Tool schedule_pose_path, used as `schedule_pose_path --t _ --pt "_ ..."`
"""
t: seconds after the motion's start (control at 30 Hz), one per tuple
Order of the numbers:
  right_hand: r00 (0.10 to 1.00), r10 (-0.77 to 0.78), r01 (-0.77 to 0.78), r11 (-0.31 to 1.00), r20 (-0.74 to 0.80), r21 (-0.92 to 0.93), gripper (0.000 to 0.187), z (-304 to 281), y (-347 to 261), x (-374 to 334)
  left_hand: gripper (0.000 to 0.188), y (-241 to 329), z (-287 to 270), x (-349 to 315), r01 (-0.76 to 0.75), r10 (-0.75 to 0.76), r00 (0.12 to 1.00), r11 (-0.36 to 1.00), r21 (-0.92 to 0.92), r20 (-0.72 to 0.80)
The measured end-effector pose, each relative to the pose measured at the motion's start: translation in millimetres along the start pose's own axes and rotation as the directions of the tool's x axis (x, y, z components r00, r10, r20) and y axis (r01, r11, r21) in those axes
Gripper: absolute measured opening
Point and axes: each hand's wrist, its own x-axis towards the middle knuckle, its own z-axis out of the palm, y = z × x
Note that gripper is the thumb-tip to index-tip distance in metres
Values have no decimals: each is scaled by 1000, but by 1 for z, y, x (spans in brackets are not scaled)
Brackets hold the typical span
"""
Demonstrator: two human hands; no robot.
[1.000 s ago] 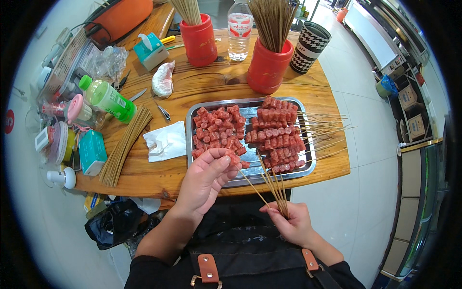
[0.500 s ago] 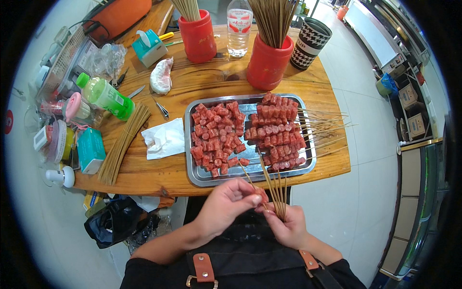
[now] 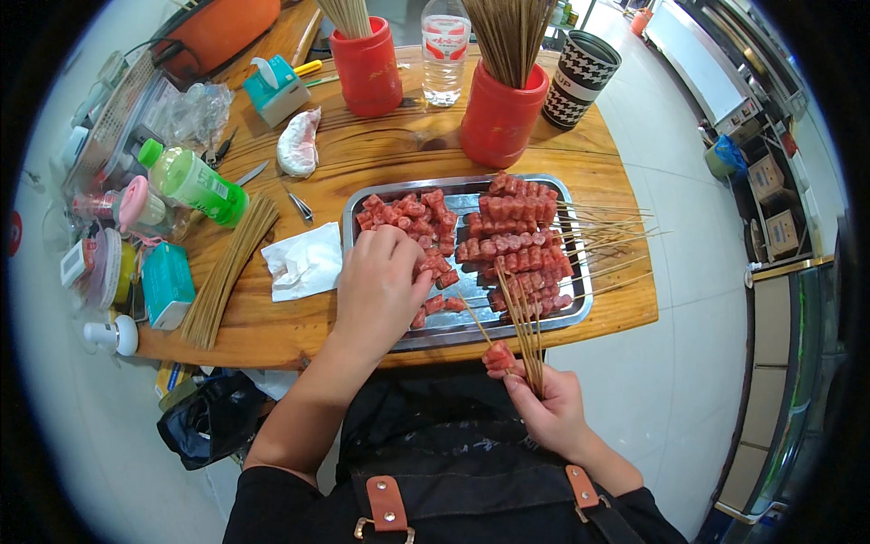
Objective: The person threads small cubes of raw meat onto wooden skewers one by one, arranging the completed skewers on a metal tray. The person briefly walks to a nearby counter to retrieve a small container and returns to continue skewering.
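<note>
My right hand is closed round a bunch of thin bamboo skewers in front of the tray's near edge. One skewer leans apart to the left, with a few red raw meat chunks threaded low on it, by my fingers. My left hand reaches over the left half of the metal tray, fingers curled down among the loose meat chunks; its fingertips are hidden. Several loaded meat skewers lie in a stack on the tray's right side, bare ends pointing right over the rim.
Behind the tray stand two red pots of skewers, a water bottle and a patterned cup. Left of it lie a white tissue, a skewer bundle, a green bottle and a knife.
My left hand has left the skewer beside my right hand and moved up and left into the loose meat. The right hand, still holding the skewers, has shifted slightly.
</note>
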Motion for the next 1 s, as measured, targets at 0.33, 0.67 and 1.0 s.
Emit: schedule_pose_path --t 0.33,0.67,1.0 --pt "992 -119 120 992 35 -37 19 5 1 6 14 11 -17 -24 579 -306 722 -221 -784 620" --pt "998 -23 24 1000 60 -19 19 7 -2 -2 8 24 -16 -33 631 -198 726 -187 -753 658" --pt "994 -25 29 999 -107 38 15 1 -1 3 19 15 -14 -22 -12 36 983 991 -134 182"
